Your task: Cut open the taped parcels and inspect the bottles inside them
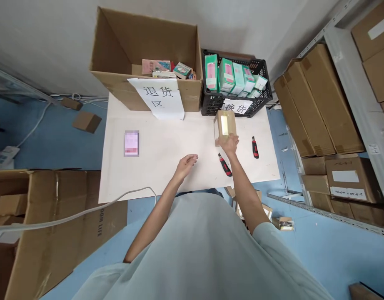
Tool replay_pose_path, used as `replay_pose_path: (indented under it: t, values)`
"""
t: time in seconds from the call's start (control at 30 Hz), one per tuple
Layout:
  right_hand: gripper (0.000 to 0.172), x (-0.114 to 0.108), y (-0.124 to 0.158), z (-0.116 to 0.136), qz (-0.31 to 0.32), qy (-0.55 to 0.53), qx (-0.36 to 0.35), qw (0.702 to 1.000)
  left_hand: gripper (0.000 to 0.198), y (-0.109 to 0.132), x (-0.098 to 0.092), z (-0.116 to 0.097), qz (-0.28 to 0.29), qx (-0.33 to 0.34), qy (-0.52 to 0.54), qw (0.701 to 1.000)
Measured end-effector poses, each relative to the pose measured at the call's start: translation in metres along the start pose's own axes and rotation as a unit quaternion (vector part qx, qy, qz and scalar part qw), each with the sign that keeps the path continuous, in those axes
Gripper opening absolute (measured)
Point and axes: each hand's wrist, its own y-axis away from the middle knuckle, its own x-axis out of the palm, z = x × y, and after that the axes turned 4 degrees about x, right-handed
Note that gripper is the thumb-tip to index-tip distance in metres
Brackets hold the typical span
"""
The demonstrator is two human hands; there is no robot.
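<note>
A small taped cardboard box (226, 123) with a pale label stands on the white table, in front of the black crate. My right hand (229, 144) is at its near end, fingers and thumb closed about that edge. Over the middle of the table is my left hand (185, 165), fingers stretched out and holding nothing. One red-and-black box cutter (225, 165) lies just below my right hand. Farther right is a second box cutter (255, 148).
Behind stand a large open carton (117, 83) with small packages and a black crate (210, 103) of green boxes, both bearing paper signs. A pixelated phone-sized item (131, 143) lies left. A white cable (117, 198) crosses the front-left corner. Shelves of cartons (320, 100) rise right.
</note>
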Motion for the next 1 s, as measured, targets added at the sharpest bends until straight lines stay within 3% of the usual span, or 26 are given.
replay_pose_path:
  t: [0.1,0.27,0.6,1.0]
  values:
    - [0.068,0.007,-0.001,0.007,-0.029,0.027,0.078,0.996,0.056,0.001,-0.018,0.007,-0.001,-0.016,0.021,1.000]
    - [0.066,0.003,0.007,0.008,-0.033,0.080,0.064,0.994,0.051,-0.004,-0.024,0.021,0.019,-0.055,0.047,0.997]
    - [0.067,0.010,0.013,0.026,-0.037,0.087,0.093,0.991,0.050,-0.021,-0.038,0.026,0.054,-0.049,0.051,0.996]
    - [0.071,-0.005,0.014,0.027,-0.025,0.072,0.108,0.991,0.079,-0.051,-0.091,0.026,-0.076,-0.018,0.061,0.995]
